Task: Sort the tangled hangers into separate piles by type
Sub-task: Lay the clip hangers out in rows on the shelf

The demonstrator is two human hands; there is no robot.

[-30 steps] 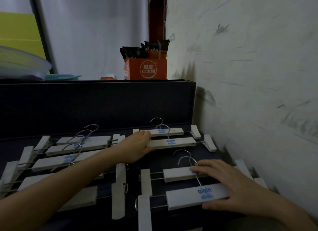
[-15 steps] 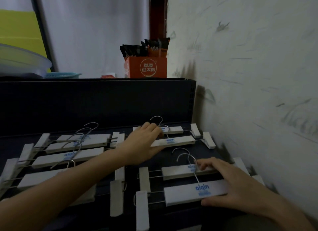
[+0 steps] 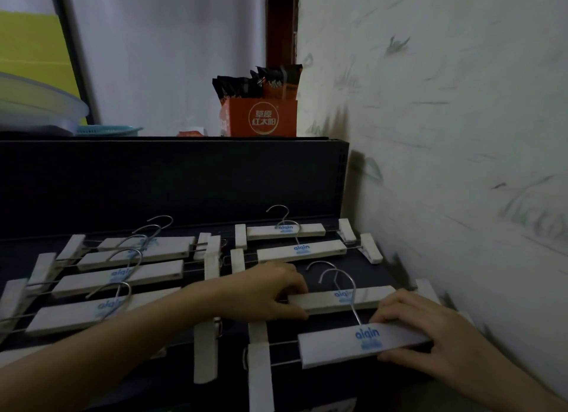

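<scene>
Back from the far pair of clip hangers (image 3: 295, 241), the left grip (image 3: 267, 291) now clasps the second-nearest clip hanger (image 3: 341, 301) on the table (image 3: 378, 267) while the right grip (image 3: 430, 328) pinches the nearest clip hanger (image 3: 353, 347), so squaring up this near pair seems next.

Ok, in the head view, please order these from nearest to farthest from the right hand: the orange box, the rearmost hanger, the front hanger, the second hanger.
1. Front hanger: gripped by the right hand.
2. Second hanger: just behind, held by the left hand.
3. Rearmost hanger: at the back, by the wall.
4. Orange box: up on the black ledge.
</scene>
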